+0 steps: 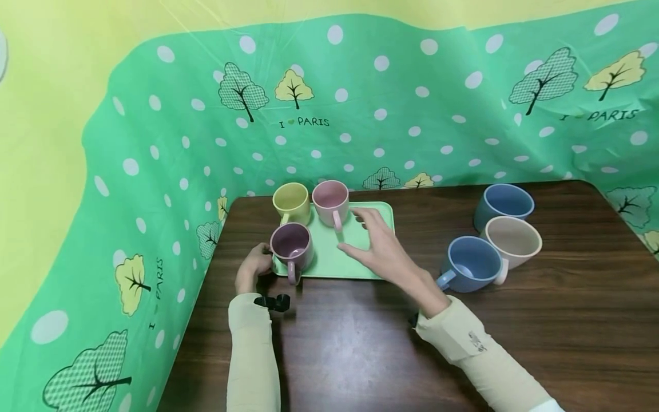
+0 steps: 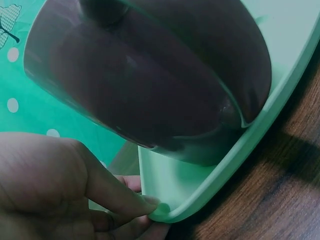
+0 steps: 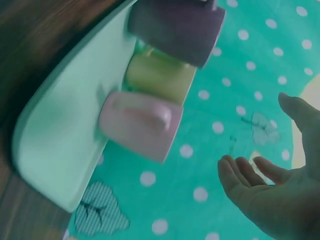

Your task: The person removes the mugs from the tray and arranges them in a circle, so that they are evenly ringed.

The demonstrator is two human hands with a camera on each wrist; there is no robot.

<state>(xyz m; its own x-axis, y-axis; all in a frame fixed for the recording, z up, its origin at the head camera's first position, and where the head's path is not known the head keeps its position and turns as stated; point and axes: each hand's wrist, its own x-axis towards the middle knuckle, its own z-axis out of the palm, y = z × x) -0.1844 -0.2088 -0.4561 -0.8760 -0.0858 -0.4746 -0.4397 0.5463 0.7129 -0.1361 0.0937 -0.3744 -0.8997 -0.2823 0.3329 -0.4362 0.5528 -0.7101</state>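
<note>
A light green tray [image 1: 355,252] lies on the table with a yellow mug [image 1: 292,203], a pink mug [image 1: 330,201] and a purple mug [image 1: 292,249] on its left half. My left hand [image 1: 254,264] is at the near left corner beside the purple mug. In the left wrist view its thumb [image 2: 135,200] lies over the tray's rim and other fingers are under it, pinching the corner. Over the tray's right part, my right hand [image 1: 383,246] is held with fingers spread and nothing in them, close to the pink mug's handle.
To the right on the dark wooden table [image 1: 350,355] stand a blue mug [image 1: 504,203] at the back, a cream mug [image 1: 513,237] in the middle and another blue mug [image 1: 471,263] in front. A green dotted cloth [image 1: 360,114] hangs behind and at the left.
</note>
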